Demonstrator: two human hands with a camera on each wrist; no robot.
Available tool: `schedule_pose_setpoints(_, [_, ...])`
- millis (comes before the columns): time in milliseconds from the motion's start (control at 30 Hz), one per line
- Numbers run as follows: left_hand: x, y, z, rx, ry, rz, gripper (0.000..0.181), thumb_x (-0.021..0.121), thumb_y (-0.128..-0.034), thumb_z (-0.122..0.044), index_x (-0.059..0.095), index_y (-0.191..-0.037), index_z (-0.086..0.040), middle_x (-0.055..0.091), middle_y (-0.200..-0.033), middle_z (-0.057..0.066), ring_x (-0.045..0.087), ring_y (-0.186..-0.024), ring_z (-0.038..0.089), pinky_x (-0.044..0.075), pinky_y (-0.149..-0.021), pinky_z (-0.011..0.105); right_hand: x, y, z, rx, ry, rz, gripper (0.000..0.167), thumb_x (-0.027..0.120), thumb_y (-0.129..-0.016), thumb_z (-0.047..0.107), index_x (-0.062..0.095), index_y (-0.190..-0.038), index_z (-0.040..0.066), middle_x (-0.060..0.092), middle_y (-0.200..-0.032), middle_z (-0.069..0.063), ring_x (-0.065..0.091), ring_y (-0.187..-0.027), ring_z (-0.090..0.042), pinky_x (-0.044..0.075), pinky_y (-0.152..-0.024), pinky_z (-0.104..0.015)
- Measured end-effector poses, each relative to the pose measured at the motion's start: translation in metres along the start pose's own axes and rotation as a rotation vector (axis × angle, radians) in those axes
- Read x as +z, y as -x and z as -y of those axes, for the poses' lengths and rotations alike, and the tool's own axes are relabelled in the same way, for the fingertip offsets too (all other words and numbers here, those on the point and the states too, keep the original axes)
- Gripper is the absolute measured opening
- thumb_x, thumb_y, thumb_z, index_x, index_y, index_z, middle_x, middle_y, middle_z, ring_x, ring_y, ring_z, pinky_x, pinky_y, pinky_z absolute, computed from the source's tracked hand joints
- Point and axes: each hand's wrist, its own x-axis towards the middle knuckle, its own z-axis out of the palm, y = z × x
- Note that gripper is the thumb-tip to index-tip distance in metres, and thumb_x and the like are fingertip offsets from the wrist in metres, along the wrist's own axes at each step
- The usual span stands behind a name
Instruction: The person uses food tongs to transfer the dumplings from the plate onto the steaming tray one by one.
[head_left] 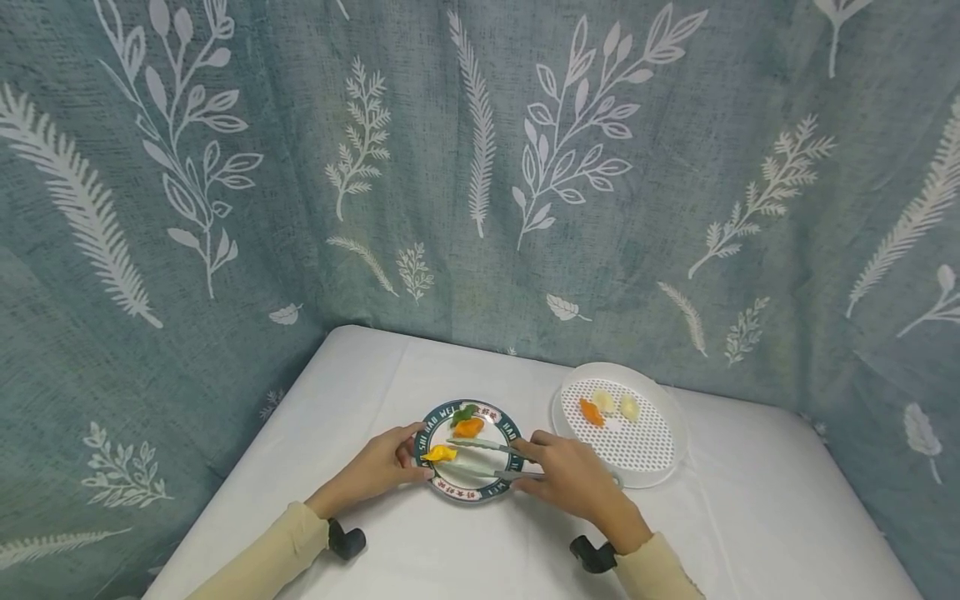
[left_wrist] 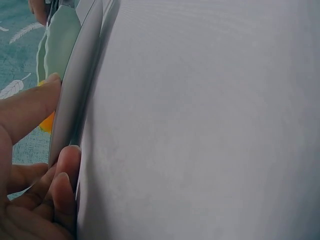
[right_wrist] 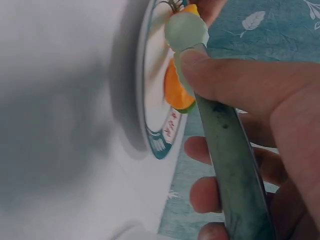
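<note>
My left hand [head_left: 371, 469] holds the left rim of a round plate [head_left: 459, 491] with a dark green patterned border. In the left wrist view its thumb lies over the rim and other fingers are beneath. My right hand [head_left: 573, 475] grips pale green tongs [right_wrist: 232, 170], whose two arms are spread apart above the plate. A yellow dumpling-shaped piece [head_left: 439, 452] lies near the left tong tips. Behind the tongs sit an orange piece [head_left: 468, 428] and a green piece [head_left: 463, 412]. Whether the tongs touch any piece I cannot tell.
At the right stands a round white perforated tray [head_left: 637, 454], holding an orange piece [head_left: 592, 412] and two pale pieces [head_left: 629, 407]. A white cloth [head_left: 465, 558] covers the table. Green leaf-patterned curtains [head_left: 450, 275] hang behind and at the left.
</note>
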Motion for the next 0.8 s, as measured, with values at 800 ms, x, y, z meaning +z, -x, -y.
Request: schedule_pose_setpoints(800, [0.001,0.0,0.0,-0.007,-0.019,-0.006,0.084,0.088,-0.0823,-0.034,0.05,-0.15,-0.004,0.058,-0.097,-0.002,0.053,-0.076,0.012,0.047,-0.062,0.025,0.025,0.005,0.001,0.006,-0.075,-0.007,0.043,0.078,-0.09,0.044,0.076,-0.122,0.016,0.072,-0.105,0.002,0.055,-0.077,-0.005,0.051,-0.069,-0.028])
